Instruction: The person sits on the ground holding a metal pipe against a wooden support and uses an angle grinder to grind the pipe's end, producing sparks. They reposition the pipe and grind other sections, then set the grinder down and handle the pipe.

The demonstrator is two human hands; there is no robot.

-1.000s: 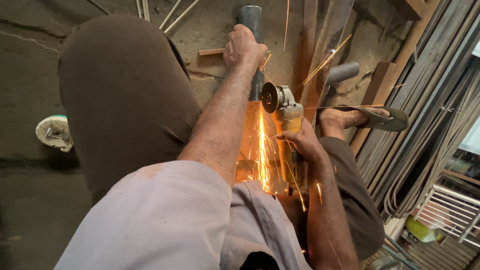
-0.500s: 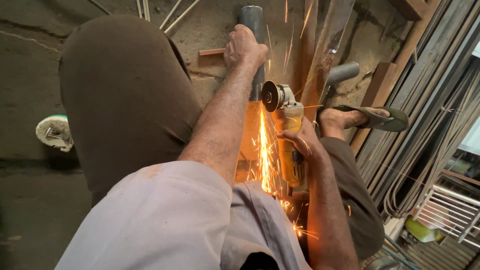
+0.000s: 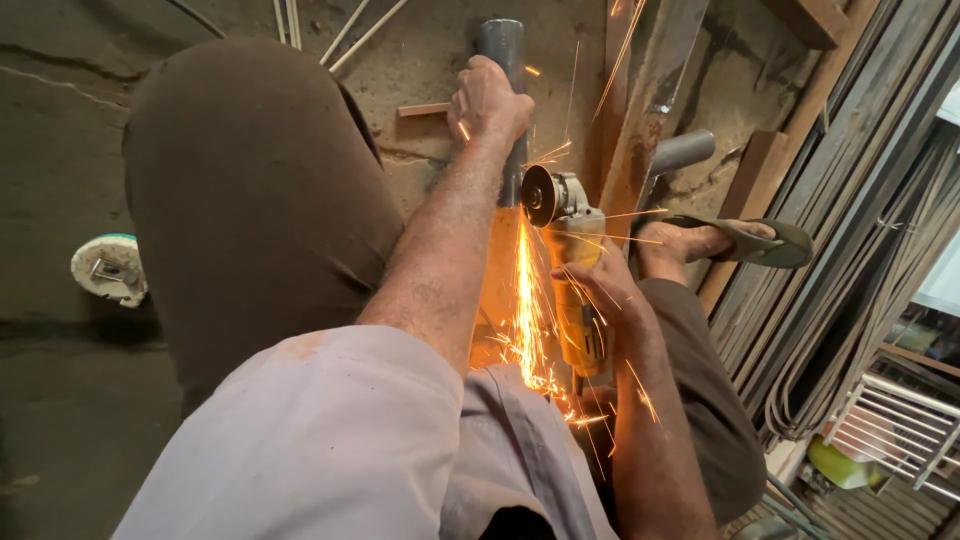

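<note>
My left hand (image 3: 489, 100) grips a grey metal pipe (image 3: 501, 40) that lies on the concrete floor and runs away from me. In my right hand (image 3: 598, 290) is a yellow angle grinder (image 3: 575, 275). Its disc (image 3: 541, 195) presses against the pipe just below my left hand. Bright orange sparks (image 3: 525, 300) stream back toward my body and hide the lower pipe. My left knee in dark trousers (image 3: 250, 190) is raised at the left. A sandalled foot (image 3: 730, 240) rests to the right of the grinder.
A second short grey pipe (image 3: 680, 155) and a flat steel bar (image 3: 655, 80) lie right of the cut. Long metal rods and strips (image 3: 850, 220) lean along the right side. A round white disc-shaped object (image 3: 110, 268) sits on the floor at the left.
The grinder stays on the pipe and keeps throwing sparks; the spray pattern shifts slightly. Both hands hold nearly the same places.
</note>
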